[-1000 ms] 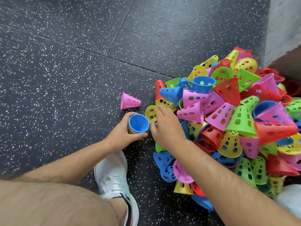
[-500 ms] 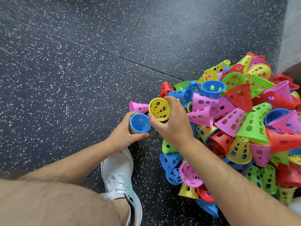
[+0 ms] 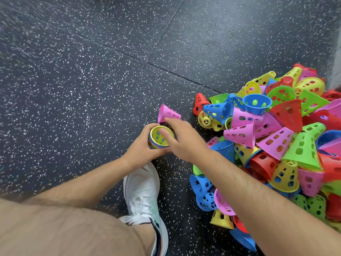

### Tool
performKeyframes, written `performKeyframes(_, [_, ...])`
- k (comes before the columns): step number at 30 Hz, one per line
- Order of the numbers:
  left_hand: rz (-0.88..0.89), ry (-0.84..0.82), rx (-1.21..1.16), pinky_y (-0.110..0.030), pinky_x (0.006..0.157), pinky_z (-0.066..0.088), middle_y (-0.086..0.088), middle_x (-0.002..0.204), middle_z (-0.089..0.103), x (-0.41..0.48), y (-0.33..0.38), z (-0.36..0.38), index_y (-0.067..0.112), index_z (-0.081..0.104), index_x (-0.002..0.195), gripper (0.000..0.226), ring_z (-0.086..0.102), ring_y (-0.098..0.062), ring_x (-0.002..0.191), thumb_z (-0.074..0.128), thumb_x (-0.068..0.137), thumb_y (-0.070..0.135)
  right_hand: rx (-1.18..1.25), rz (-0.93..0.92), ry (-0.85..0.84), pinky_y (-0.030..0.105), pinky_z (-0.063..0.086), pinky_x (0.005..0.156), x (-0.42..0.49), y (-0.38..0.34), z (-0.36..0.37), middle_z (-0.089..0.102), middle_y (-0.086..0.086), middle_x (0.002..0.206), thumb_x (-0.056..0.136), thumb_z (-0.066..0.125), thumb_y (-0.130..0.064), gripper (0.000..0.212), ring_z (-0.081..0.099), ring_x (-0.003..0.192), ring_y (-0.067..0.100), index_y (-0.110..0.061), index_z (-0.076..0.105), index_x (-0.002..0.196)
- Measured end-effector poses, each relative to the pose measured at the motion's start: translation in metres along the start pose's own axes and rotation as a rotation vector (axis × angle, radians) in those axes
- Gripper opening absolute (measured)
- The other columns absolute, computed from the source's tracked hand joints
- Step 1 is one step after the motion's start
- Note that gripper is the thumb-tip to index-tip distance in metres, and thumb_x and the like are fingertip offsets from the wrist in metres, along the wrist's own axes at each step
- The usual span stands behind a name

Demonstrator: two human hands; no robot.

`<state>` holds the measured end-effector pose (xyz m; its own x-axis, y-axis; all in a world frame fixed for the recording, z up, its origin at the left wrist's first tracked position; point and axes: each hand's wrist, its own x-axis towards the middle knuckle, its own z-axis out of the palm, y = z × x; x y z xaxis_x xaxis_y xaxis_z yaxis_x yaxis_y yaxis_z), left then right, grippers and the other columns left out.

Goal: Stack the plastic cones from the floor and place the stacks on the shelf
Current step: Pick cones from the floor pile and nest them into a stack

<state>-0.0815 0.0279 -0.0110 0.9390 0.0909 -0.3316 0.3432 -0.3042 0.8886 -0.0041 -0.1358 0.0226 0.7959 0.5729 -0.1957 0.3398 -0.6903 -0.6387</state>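
Seating the top yellow cone fully into the stack [image 3: 160,138] looks like the step in hand. The left hand [image 3: 140,145] wraps fingers and thumb round the stack's side and holds it mouth-up, low by the floor [image 3: 88,93] and just ahead of the white shoe [image 3: 143,191]; whether it rests on the floor cannot be told. The right hand [image 3: 185,142] hangs over the rim with fingers loosely extended and nothing in its grasp, though blur softens the fingertips. To do this well, the person should press evenly on the rim so the cone nests straight, with the left grip low so the layers do not splay. The stack shows a yellow inner wall pierced with holes, blue showing through them, and thin blue and yellow rims beneath. A pink cone [image 3: 168,113] lies on its side just beyond, and the mixed pile [image 3: 276,145] sits toward the floor's right edge.
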Motion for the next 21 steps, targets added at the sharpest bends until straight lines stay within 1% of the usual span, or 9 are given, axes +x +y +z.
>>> performKeyframes(2, [-0.015,0.003,0.010,-0.021,0.097,0.050,0.023,0.118,0.065,0.002,-0.001,-0.004,0.032,0.049,0.134,0.074,0.066,-0.001,0.108,0.094,0.076,0.023,-0.131,-0.063,0.074,0.046,0.043,0.102,0.019,0.004,-0.003,0.047,0.006,0.146,0.102,0.047,-0.029,0.042,0.045,0.126,0.029,-0.023,0.049,0.144])
performKeyframes(4, [-0.033,-0.001,0.024,-0.023,0.100,0.049,0.028,0.116,0.064,0.003,-0.002,-0.008,0.038,0.048,0.131,0.073,0.065,0.000,0.110,0.094,0.075,0.029,-0.302,-0.091,0.012,0.045,0.042,0.105,0.041,0.009,-0.007,0.027,0.010,0.160,0.098,0.048,-0.012,0.057,0.036,0.134,0.033,-0.030,0.039,0.151])
performKeyframes(6, [-0.044,0.002,0.020,-0.024,0.101,0.050,0.023,0.119,0.065,0.005,-0.003,-0.010,0.038,0.048,0.132,0.073,0.065,0.000,0.110,0.093,0.075,0.030,-0.417,-0.092,-0.081,0.044,0.042,0.103,0.059,0.015,-0.008,0.013,0.009,0.166,0.095,0.049,-0.005,0.066,0.034,0.136,0.034,-0.033,0.035,0.153])
performKeyframes(8, [-0.053,0.001,0.017,-0.023,0.101,0.050,0.018,0.122,0.065,0.006,-0.003,-0.011,0.032,0.048,0.136,0.074,0.065,0.001,0.110,0.093,0.077,0.028,-0.463,-0.084,-0.140,0.044,0.044,0.099,0.071,0.020,-0.007,0.007,0.006,0.167,0.096,0.051,-0.005,0.064,0.036,0.135,0.033,-0.031,0.036,0.153])
performKeyframes(11, [-0.066,-0.003,0.019,-0.023,0.102,0.050,0.016,0.123,0.065,0.007,-0.006,-0.011,0.030,0.047,0.138,0.077,0.064,0.000,0.110,0.093,0.077,0.028,-0.403,-0.043,-0.105,0.046,0.049,0.092,0.075,0.026,-0.002,0.016,0.008,0.165,0.094,0.055,-0.001,0.054,0.044,0.129,0.036,-0.022,0.045,0.143])
performKeyframes(14, [-0.077,-0.008,0.037,-0.021,0.100,0.049,0.017,0.123,0.064,0.009,-0.007,-0.011,0.032,0.047,0.137,0.077,0.064,0.000,0.111,0.093,0.076,0.031,-0.379,-0.045,-0.022,0.042,0.050,0.079,0.067,0.030,-0.005,0.034,0.013,0.150,0.090,0.056,0.004,0.033,0.049,0.121,0.038,-0.014,0.054,0.118])
performKeyframes(16, [-0.078,-0.009,0.039,-0.016,0.097,0.048,0.020,0.121,0.063,0.011,-0.006,-0.009,0.032,0.047,0.137,0.076,0.064,0.003,0.108,0.092,0.076,0.030,-0.363,-0.047,-0.009,0.042,0.048,0.080,0.058,0.032,-0.009,0.034,0.016,0.150,0.088,0.054,0.007,0.031,0.046,0.123,0.038,-0.011,0.053,0.114])
performKeyframes(18, [-0.072,-0.011,0.043,-0.011,0.093,0.047,0.021,0.119,0.064,0.012,-0.003,-0.006,0.030,0.048,0.136,0.074,0.064,0.005,0.105,0.092,0.077,0.028,-0.325,-0.021,0.020,0.046,0.050,0.089,0.048,0.034,-0.016,0.031,0.018,0.155,0.083,0.052,0.011,0.036,0.045,0.127,0.039,-0.008,0.051,0.114])
performKeyframes(21, [-0.071,-0.033,0.047,-0.009,0.092,0.046,0.018,0.120,0.065,0.017,0.000,-0.001,0.032,0.047,0.135,0.073,0.064,0.006,0.105,0.092,0.077,0.027,-0.154,0.021,0.184,0.046,0.051,0.087,0.031,0.036,-0.025,0.046,0.016,0.137,0.085,0.056,0.007,0.026,0.052,0.113,0.038,-0.010,0.050,0.103])
